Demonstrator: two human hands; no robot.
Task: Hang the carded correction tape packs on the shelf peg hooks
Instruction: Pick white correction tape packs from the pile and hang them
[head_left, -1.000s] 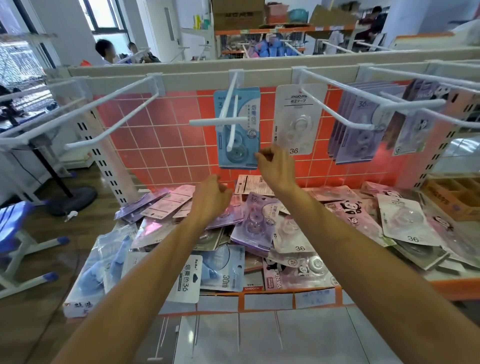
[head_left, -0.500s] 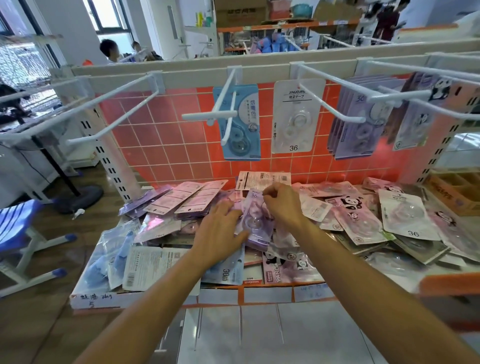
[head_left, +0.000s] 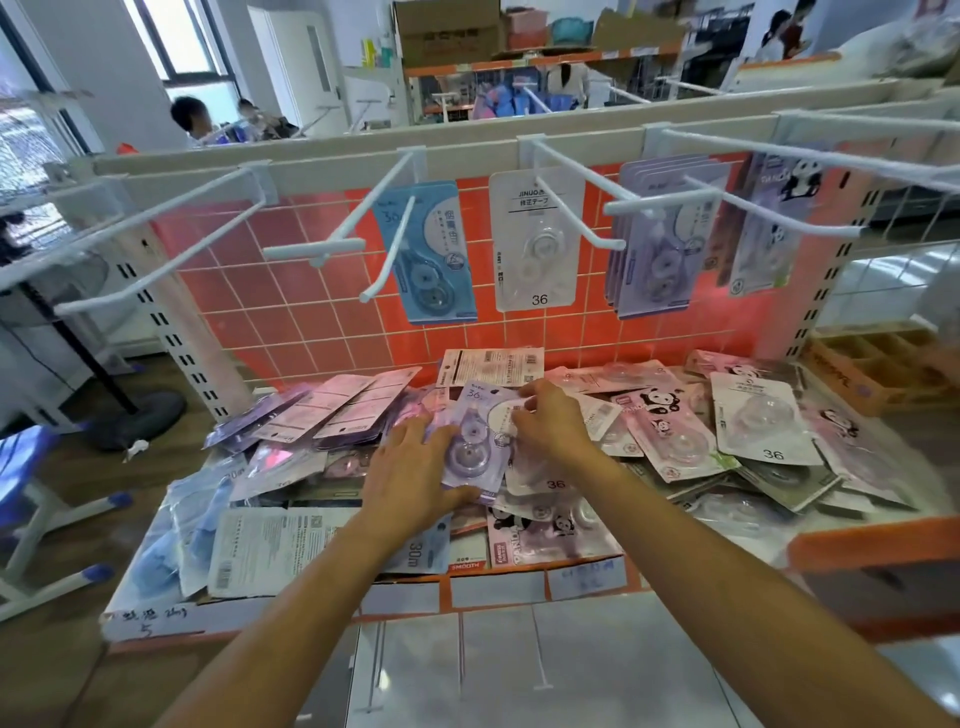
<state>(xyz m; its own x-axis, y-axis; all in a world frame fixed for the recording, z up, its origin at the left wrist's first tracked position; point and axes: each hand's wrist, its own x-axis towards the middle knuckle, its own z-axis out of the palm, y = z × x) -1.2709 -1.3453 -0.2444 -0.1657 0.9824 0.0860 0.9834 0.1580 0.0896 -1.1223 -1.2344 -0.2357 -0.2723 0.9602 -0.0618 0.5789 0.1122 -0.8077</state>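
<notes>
Purple pack (head_left: 475, 441): a lilac carded correction tape pack marked 36, lying tilted on top of the heap on the shelf, held between both hands.
Left hand (head_left: 413, 467): closed on the pack's lower left edge, thumb under the bottom corner, fingers spread flat over the card beside the clear blister.
Right hand (head_left: 553, 423): pinched on the pack's upper right edge, fingertips curled onto the card near its top.
Heap (head_left: 675, 441): loose packs all around the grip; pink panda cards just right of the right hand, a white card marked 36 further right, pale cards lying face down to the upper left, blue packs and a printed card back below and left of the left hand.
Shelf (head_left: 498, 590): orange front lip with white label strips, just below the left wrist.
Blue hung pack (head_left: 428, 249): hanging above the grip, slightly left, on the back of a white peg hook (head_left: 387, 244).
White hung pack (head_left: 535, 239): hanging straight above the right hand, marked 36.
Purple hung stack (head_left: 660, 239): several lilac cards on a hook up and to the right of the grip.
Panda hung packs (head_left: 769, 223): farther right along the same rail.
Empty hook (head_left: 156, 228): long white prongs well to the upper left of the left hand.
Back panel (head_left: 291, 312): orange-red grid behind the hooks.
</notes>
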